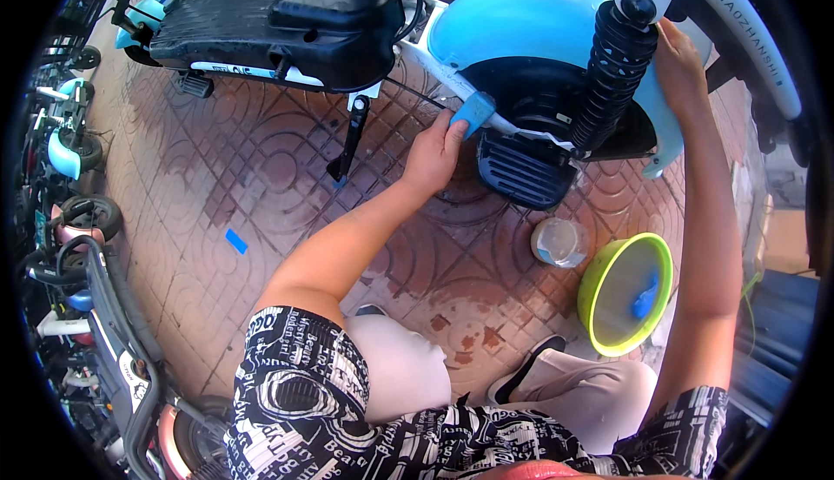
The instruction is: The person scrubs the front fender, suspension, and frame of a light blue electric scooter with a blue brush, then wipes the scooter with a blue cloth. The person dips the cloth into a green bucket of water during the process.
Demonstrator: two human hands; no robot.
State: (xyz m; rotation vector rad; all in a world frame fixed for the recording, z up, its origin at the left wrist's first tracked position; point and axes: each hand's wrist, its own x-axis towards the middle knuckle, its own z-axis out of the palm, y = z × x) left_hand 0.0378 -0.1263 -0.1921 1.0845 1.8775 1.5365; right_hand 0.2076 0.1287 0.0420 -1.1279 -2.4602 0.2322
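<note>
My left hand (435, 154) grips a light blue sponge or cloth block (474, 114) and holds it against the white frame tube (449, 79) of an electric bike. Beside that tube curves the glossy light blue rear fender (521, 20). My right hand (681, 66) rests at the fender's far right, behind the black coil shock absorber (616, 76); its fingertips are partly hidden. Below the fender sits a black ribbed footrest (526, 170). On the paving stand a small clear container (559, 243) and a yellow-green basin (586, 294) of cloudy water with a blue cloth (646, 297) in it.
A black kickstand (352, 138) reaches down to the patterned paving, under the black footboard housing (241, 24). A blue strip (236, 241) lies on the tiles at left. Parked scooters (124, 350) line the left edge. Wet patches mark the paving near my feet.
</note>
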